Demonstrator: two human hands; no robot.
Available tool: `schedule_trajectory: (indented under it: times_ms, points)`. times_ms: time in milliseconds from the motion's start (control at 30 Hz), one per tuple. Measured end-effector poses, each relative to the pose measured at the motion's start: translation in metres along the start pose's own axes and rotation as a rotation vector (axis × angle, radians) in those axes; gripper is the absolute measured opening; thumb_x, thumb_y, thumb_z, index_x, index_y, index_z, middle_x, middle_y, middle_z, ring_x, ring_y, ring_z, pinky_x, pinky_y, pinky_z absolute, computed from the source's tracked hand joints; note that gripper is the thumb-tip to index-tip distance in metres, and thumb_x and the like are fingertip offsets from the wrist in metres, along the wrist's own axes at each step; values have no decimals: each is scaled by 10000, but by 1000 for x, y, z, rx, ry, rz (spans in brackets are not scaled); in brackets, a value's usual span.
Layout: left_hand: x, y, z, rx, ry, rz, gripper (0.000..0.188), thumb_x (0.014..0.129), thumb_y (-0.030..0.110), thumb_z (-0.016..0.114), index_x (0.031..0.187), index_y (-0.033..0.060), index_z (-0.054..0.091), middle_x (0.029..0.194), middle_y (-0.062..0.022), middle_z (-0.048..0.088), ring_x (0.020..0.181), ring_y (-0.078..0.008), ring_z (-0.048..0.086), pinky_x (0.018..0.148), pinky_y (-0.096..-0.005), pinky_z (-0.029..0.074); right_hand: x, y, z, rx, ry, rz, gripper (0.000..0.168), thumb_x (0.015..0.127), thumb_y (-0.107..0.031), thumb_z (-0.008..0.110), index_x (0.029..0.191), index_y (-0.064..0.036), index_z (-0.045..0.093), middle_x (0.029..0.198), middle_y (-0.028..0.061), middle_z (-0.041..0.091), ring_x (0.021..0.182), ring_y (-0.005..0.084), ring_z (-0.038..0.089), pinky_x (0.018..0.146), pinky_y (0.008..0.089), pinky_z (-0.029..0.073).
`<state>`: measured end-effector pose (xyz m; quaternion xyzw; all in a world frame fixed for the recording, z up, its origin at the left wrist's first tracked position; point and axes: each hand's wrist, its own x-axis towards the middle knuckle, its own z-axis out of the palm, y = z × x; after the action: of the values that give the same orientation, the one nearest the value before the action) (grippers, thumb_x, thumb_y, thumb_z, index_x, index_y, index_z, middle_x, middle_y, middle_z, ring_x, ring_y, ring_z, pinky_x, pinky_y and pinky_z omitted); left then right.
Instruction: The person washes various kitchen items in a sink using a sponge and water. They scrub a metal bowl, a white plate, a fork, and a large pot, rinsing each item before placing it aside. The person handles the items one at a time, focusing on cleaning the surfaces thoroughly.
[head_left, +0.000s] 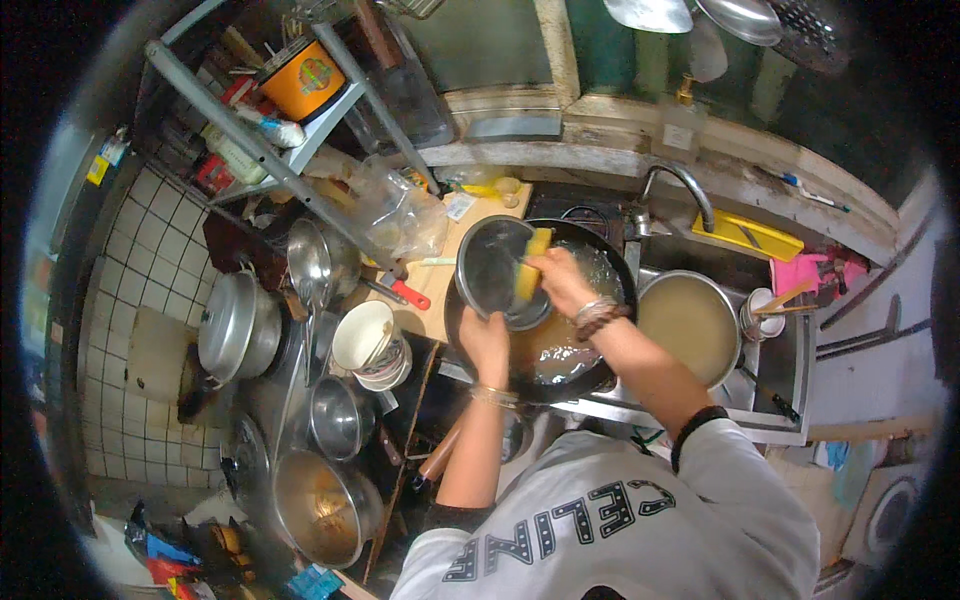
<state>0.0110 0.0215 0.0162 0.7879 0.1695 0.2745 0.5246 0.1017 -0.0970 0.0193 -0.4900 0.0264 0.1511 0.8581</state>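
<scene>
My left hand (484, 341) grips the near rim of a round metal bowl (487, 262), which is tilted over a large dark wok (626, 300). Brownish water (559, 360) with wet, shiny patches lies in the wok. In my right hand (562, 277) is a yellow sponge (534, 262), pressed against the bowl's inner right side. The sponge's far face is hidden, and the hand is slightly blurred. To the right of the wok, a wide metal basin (686, 326) full of cloudy water sits in the sink.
A curved faucet (679, 176) rises behind the basin. Small white bowls (765, 315) with chopsticks stand at the sink's right. On the left are stacked bowls (367, 341), a lidded pot (240, 326), a large metal pot (326, 510) and a red-handled peeler (409, 292) on a wooden board (431, 319).
</scene>
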Motion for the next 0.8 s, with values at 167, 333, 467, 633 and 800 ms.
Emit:
schedule_trajectory:
  times_ms: [167,333,467,633,800]
  points:
    - [-16,7,15,104,-96,-13,218,691,12,590,904,-33,579,879,-196,621,836,-310,599,758,-365,445,57,60,21,-669,498,-269,114,794,-37,569,886,-3,510,831,82,555,789,176,547,669,304,452]
    - [-13,-13,12,88,-113,22,200,695,35,618,878,-37,582,822,-192,626,775,-332,605,723,-381,453,37,42,35,-654,31,-281,246,811,-87,550,1022,-2,457,947,139,530,897,220,507,786,345,426]
    - [-3,4,-2,67,-127,-39,188,717,67,634,872,-33,601,800,-171,638,734,-272,610,694,-349,458,17,42,22,-565,-586,-121,210,853,-100,498,1046,-26,457,931,109,531,849,171,476,753,314,424]
    - [10,1,-14,-167,-102,-215,194,722,46,605,896,-39,607,785,-137,649,705,-205,607,663,-313,461,19,25,7,-1277,-1036,-121,140,844,-172,505,889,-48,553,913,94,570,849,168,517,736,321,442]
    - [4,-21,8,-84,-136,-191,157,692,8,580,837,-51,586,776,-137,633,706,-234,599,660,-332,453,48,83,-10,-1954,206,-459,261,787,-214,527,917,-25,651,933,148,602,917,289,543,761,377,437]
